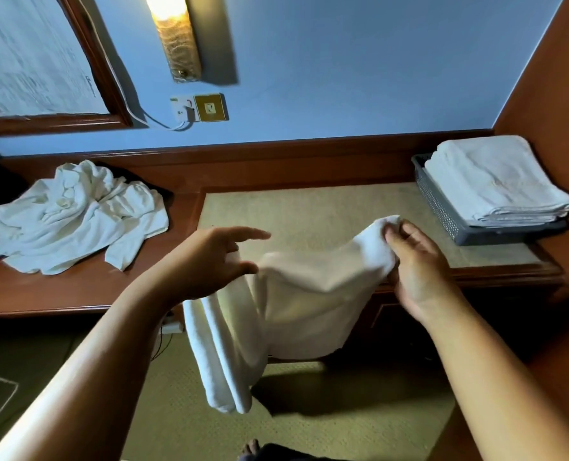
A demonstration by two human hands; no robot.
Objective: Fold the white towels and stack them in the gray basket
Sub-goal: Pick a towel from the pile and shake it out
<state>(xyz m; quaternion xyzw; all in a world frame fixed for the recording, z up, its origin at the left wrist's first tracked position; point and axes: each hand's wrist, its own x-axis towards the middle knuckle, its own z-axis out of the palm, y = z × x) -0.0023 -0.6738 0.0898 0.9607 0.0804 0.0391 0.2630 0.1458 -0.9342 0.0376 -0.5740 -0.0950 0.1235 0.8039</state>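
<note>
Folded towels [496,184] already fill the gray basket [439,207] at the desk's [60,294] right end, a crumpled heap [77,214] waits at its left end, and one towel [296,294] hangs over the front edge, pinched by the right hand [416,261]; the left hand's [210,261] grip is too blurred to tell.

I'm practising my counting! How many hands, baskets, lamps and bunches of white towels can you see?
Hands: 2, the left hand and the right hand
Gray basket: 1
Wall lamp: 1
Towel bunches: 3, the held towel, the crumpled heap and the folded stack
Total: 7
</note>
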